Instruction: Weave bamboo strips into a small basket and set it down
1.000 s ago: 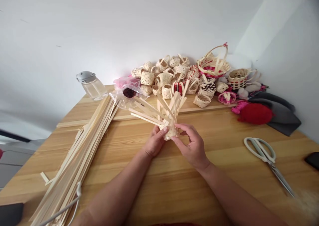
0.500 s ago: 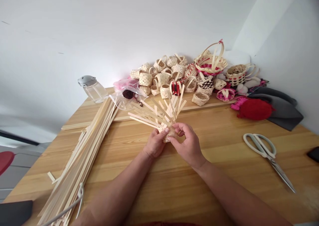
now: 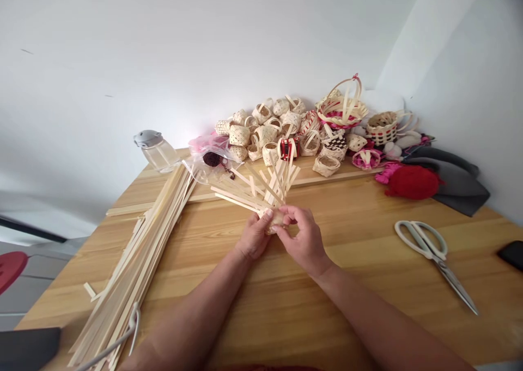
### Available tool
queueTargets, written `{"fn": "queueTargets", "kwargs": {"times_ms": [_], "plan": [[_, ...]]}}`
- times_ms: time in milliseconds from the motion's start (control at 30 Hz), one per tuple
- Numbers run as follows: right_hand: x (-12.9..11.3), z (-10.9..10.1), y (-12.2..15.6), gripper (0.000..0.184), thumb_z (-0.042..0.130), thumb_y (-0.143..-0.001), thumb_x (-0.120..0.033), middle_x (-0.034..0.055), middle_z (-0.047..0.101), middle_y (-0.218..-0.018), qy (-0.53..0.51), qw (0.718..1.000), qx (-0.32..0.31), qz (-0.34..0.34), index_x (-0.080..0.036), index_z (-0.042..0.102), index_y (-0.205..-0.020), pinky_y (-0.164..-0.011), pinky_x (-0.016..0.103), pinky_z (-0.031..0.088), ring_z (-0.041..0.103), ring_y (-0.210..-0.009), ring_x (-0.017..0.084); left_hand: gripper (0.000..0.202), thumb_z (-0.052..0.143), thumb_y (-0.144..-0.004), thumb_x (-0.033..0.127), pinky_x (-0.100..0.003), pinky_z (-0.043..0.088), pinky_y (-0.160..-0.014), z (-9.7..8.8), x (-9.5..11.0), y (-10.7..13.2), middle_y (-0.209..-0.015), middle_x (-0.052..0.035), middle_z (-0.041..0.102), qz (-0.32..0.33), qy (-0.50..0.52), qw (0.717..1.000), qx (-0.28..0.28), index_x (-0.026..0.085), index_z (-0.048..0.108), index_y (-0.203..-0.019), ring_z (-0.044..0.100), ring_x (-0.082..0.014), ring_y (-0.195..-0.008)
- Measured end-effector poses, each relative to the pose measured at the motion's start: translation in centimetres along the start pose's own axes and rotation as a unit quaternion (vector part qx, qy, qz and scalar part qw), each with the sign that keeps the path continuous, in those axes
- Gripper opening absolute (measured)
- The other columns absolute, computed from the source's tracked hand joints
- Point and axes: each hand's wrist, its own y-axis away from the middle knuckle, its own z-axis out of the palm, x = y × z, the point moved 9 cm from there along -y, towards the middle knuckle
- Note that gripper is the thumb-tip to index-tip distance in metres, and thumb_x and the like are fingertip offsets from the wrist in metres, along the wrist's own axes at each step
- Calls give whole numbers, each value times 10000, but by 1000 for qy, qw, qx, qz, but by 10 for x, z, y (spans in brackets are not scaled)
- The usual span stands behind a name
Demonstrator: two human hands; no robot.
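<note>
Between my hands is a small, partly woven basket (image 3: 276, 218) of pale flat strips. Its loose strip ends fan out away from me, toward the back of the table. My left hand (image 3: 254, 236) grips the basket's left side, with the thumb pressed on the weave. My right hand (image 3: 301, 235) curls at the right side, thumb and fingertips pinching the basket's edge. The fingers hide part of the woven body, and exactly which strip the right fingertips hold is too small to make out.
Long pale strips (image 3: 141, 262) lie in a bundle at left, beside a white cord (image 3: 133, 324). Small finished baskets (image 3: 265, 134) pile along the wall. A clear bottle (image 3: 157, 152) stands back left. Scissors (image 3: 437, 259), red yarn (image 3: 414, 182) and a dark phone-like object (image 3: 512, 254) are at right.
The view has shifted slightly, moving the background a little. Both hands stay on the basket; my right hand has moved slightly left and its fingers sit closer to the weave.
</note>
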Motion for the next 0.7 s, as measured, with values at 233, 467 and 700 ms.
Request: {"fn": "queueTargets", "kwargs": {"times_ms": [233, 467, 700], "plan": [[4, -6, -3, 375, 673, -859, -188, 70, 672, -1067, -29, 999, -12, -24, -275, 625, -1221, -790, 366, 571, 636, -988, 247, 461, 822, -752, 422, -350, 515, -889, 2, 2, -1, -1010, -99, 750, -17, 6, 1000, -17, 122, 690, -1077, 695, -253, -969], [-11, -3, -4, 478, 625, -928, -212, 73, 679, -1054, 71, 990, -82, -91, -325, 562, -1388, -896, 420, 558, 652, -973, 261, 515, 851, -738, 295, -321, 518, -878, -5, 7, -1, -1099, -51, 727, 16, -11, 999, 28, 201, 609, -1182, 685, -195, -950], [-1, -7, -7, 574, 716, -891, -293, 49, 728, -988, 128, 982, -133, -50, -361, 523, -1427, -792, 379, 556, 692, -823, 252, 492, 829, -776, 386, -346, 450, -1017, -10, 9, 0, -1157, -75, 715, 53, -120, 991, 21, 173, 651, -1182, 633, -246, -1123]]}}
